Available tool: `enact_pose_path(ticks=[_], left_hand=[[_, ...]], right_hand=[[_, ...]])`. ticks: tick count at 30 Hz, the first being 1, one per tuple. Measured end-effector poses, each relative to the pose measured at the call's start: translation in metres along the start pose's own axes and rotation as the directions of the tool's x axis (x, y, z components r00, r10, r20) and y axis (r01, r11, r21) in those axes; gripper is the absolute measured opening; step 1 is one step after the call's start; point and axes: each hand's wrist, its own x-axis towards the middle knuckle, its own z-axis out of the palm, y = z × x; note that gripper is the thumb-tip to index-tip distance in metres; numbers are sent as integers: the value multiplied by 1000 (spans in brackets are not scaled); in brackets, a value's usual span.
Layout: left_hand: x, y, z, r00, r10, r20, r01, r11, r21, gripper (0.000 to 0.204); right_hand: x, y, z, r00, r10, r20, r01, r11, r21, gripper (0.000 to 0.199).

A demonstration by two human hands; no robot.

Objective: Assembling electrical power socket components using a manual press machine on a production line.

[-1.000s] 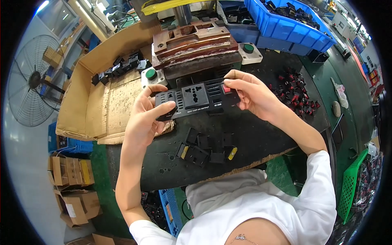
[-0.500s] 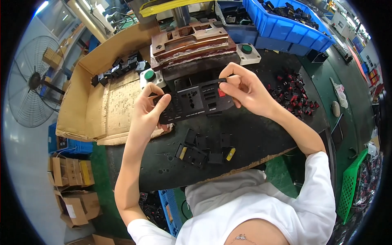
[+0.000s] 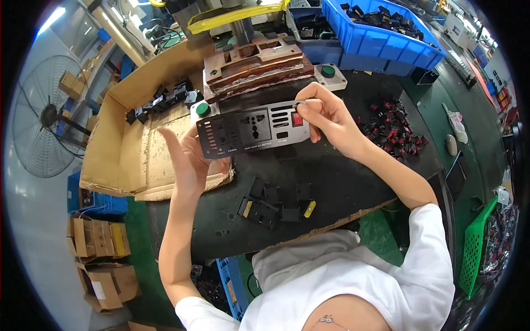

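A black socket panel (image 3: 254, 130) with slots, a universal outlet and a red rocker switch (image 3: 297, 119) is held up over the workbench, its face tilted toward me. My right hand (image 3: 329, 118) pinches its right end between thumb and fingers, close to the switch. At the panel's left end is my left hand (image 3: 190, 157), its thumb spread away and its fingers behind the panel edge, partly hidden. Behind the panel stands a press fixture (image 3: 256, 63) with a brown and metal block. Several black plastic parts (image 3: 264, 212) lie on the bench nearer to me.
Green push buttons (image 3: 202, 108) flank the fixture. At left, a cut-open cardboard box (image 3: 116, 160) holds black parts. Red-and-black switches (image 3: 395, 129) are heaped at right. A blue crate (image 3: 381, 47) of black parts stands at the back right. The bench's front edge (image 3: 331, 223) looks worn.
The panel has tilted, and its face now catches the light. My left thumb has lifted off its face and spread outward, while my right hand keeps its pinch.
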Motion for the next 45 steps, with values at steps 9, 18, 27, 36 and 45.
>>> enact_pose_path(ticks=[9, 18, 27, 36, 45], left_hand=[[-7, -17, 9, 931, 14, 366, -161, 913, 375, 50], [-35, -9, 53, 986, 104, -127, -96, 993, 66, 20], [-90, 17, 50, 773, 565, -288, -510, 823, 249, 10], [-149, 19, -13, 180, 677, -714, -729, 579, 364, 32], [-196, -24, -76, 193, 448, -873, -738, 653, 172, 27]], right_hand=[[-1, -7, 2, 990, 53, -130, -41, 995, 92, 18], [-3, -19, 20, 996, -3, 89, 5, 1000, -28, 21], [15, -1, 3, 933, -182, 310, 358, 402, -843, 21], [23, -18, -1, 918, -112, 382, 393, 400, -828, 22], [35, -26, -4, 898, -177, 403, 439, 437, -785, 14]])
